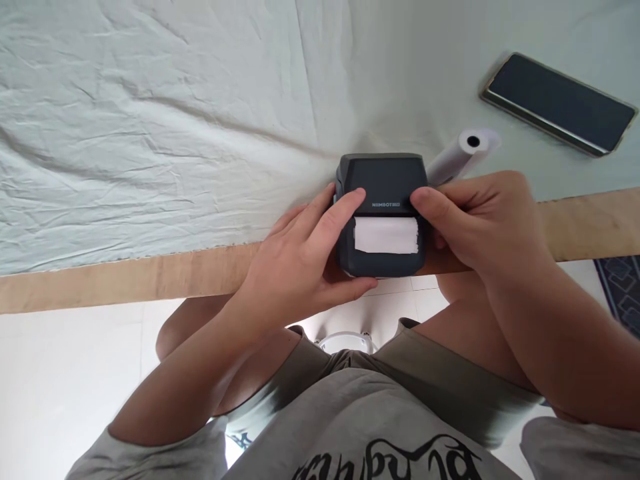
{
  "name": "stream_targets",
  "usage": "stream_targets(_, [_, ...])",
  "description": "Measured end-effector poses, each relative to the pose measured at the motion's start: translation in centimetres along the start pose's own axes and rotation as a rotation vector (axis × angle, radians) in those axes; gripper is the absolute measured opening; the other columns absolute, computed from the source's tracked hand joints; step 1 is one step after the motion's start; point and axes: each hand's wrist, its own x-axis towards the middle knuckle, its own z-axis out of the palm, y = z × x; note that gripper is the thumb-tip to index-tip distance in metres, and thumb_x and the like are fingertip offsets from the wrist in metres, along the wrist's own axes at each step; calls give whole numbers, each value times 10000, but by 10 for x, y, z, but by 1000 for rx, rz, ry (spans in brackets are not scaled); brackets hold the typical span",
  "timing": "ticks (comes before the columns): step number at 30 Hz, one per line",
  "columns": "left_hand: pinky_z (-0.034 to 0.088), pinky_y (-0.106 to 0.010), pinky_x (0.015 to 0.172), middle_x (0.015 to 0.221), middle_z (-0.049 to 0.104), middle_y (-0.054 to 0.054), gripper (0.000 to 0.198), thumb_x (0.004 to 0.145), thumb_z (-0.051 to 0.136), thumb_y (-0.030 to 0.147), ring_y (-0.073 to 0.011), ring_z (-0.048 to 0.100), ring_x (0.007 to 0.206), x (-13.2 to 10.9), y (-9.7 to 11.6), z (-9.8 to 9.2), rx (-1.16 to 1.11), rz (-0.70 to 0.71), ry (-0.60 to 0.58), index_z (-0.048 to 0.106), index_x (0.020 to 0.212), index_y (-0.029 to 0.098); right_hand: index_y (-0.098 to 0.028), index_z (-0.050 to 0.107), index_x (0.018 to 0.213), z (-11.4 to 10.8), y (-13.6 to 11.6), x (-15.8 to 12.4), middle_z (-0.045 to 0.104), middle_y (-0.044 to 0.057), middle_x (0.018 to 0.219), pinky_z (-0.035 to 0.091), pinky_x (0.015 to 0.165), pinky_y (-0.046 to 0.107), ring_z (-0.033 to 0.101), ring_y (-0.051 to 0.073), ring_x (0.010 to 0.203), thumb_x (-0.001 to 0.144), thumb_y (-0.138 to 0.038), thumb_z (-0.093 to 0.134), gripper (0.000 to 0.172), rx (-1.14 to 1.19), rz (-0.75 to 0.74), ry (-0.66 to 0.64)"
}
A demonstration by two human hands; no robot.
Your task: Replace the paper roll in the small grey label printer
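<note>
A dark label printer (383,179) with "NIIMBOT" on its lid is at the table's front edge, between my hands. A strip of white paper (386,235) sticks out of the slot below the lid. My left hand (305,257) grips the printer's left side, thumb on the lid and fingers around the body. At the right side, my right hand (493,217) holds the printer with its thumb on the lid's lower right corner and its other fingers bent at the side. The lid looks closed.
Just behind my right hand lies a white paper roll (453,159) with a dark core. A smartphone (560,103) rests at the back right on the pale, wrinkled cloth (175,133). The table's bare wooden edge (125,279) runs across in front.
</note>
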Motion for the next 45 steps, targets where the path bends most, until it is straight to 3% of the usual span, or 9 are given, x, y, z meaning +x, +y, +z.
stream_targets(4, [599,-628,1316,1809,575,-219,995,953,957,526,-458,614,1655,-1,0,-5,33,24,-25,429,1756,265,-187,452,631,-4,-7,10,401,-23,536,196,448,245,326,55,508,955,-532,820,599,5,-24,-62])
stream_targets(11, [624,-613,1277,1768,596,-272,919,981,921,531,-461,665,1603,-3,0,-5,66,51,16,460,1713,221,-218,334,768,0,-1,4,367,-43,605,243,471,275,315,74,539,973,-415,756,509,31,-23,-80])
stream_targets(15, [621,-618,1288,1740,635,-248,1147,942,955,511,-447,678,1593,-2,1,-4,69,27,8,263,1815,237,-217,347,744,8,2,-1,356,-50,552,277,514,270,337,73,533,1005,-333,646,414,60,-179,-44])
stream_targets(18, [634,-618,1278,1767,615,-247,1280,954,933,611,-459,676,1594,-2,0,-5,98,9,-37,127,1872,227,-223,387,752,8,4,-2,396,-54,524,310,510,263,392,81,510,1016,-359,643,393,56,-216,-57])
stream_targets(21, [617,-617,1301,1799,566,-285,1247,995,852,746,-477,640,1627,-3,-2,-3,178,37,-56,176,1866,163,-226,412,762,6,6,-3,414,-54,512,313,490,264,405,87,486,1027,-375,650,385,51,-231,-62])
stream_targets(27, [672,-600,1223,1722,632,-323,1258,1015,768,856,-475,724,1532,-8,-5,3,320,85,15,232,1852,85,-223,450,761,6,7,-2,432,-48,541,307,477,265,389,81,478,1066,-360,605,368,22,-256,-6])
stream_targets(37, [702,-596,1204,1581,745,-317,1027,948,958,671,-451,800,1423,-4,-3,3,191,80,139,576,1669,47,-231,351,764,8,11,1,378,-53,543,253,440,265,325,75,474,1034,-441,671,469,1,-235,-20])
stream_targets(41, [695,-609,1210,1610,743,-276,1016,915,1001,607,-444,799,1426,-4,-2,2,154,44,123,582,1686,96,-232,339,762,3,12,6,380,-60,541,228,429,270,320,72,463,969,-450,745,505,-29,-214,-65])
stream_targets(45, [645,-596,1279,1710,694,-183,1098,870,1026,611,-431,744,1514,-5,-1,-4,111,-22,69,525,1761,211,-241,494,888,-3,4,5,519,-91,554,301,446,272,416,85,439,943,-379,806,346,-50,-238,-14])
